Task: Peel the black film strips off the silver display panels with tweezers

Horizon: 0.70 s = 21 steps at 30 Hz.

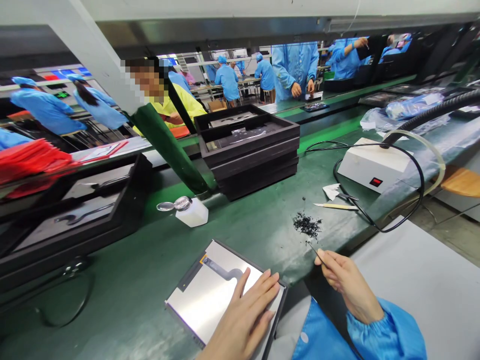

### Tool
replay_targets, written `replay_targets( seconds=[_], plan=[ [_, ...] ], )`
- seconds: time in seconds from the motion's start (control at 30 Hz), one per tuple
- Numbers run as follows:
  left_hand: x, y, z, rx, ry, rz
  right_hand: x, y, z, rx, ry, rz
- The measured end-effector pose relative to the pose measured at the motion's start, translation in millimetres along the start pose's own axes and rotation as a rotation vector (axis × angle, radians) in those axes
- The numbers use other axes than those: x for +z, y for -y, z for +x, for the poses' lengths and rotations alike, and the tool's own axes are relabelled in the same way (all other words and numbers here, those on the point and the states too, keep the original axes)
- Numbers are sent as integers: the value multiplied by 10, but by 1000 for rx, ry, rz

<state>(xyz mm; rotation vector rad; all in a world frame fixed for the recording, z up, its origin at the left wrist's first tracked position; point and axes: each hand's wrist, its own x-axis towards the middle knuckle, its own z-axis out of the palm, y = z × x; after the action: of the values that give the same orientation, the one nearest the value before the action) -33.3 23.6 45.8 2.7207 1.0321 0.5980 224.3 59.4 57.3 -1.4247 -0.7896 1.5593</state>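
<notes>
My left hand (249,312) lies with fingers stretched out on the silvery back of a flat display panel (202,295). A grey flex cable with an orange-edged end (213,267) runs across that panel. Between the closed fingers of my right hand (347,282) are thin dark tweezers (314,252), pointing away from me. Their tip is at the near edge of a small heap of black scraps (307,225) on the green bench. A white dispenser bottle (193,212) with its metal lid flipped up stands beyond the panel.
Black trays (255,165) are stacked behind the bottle; another black tray (123,215) holds panels at left. At right are a yellow-handled knife (335,206), a crumpled white wipe (331,191), a looping black cable and a white box (375,165) with a hose. Co-workers in blue work beyond.
</notes>
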Motion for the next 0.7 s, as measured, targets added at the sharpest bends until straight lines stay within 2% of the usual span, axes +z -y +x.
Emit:
replay_targets(
  seconds=[0.2,0.33,0.5,0.6,0.7],
  plan=[
    [4,-9,-19,-1,10,-6,10,-27,-12,16,27,-5],
    [0,-1,7,-6,18,7,-17,-14,-4,-36,57,-45],
    [25,64,88,-39,18,34,-117,105,70,-227,99,-205],
    [-27,103,162,-21,-11,97,-172,183,120,-412,28,-427],
    [-170,113,343,4,-46,146,-183,245,143,-516,-47,-607]
  ],
)
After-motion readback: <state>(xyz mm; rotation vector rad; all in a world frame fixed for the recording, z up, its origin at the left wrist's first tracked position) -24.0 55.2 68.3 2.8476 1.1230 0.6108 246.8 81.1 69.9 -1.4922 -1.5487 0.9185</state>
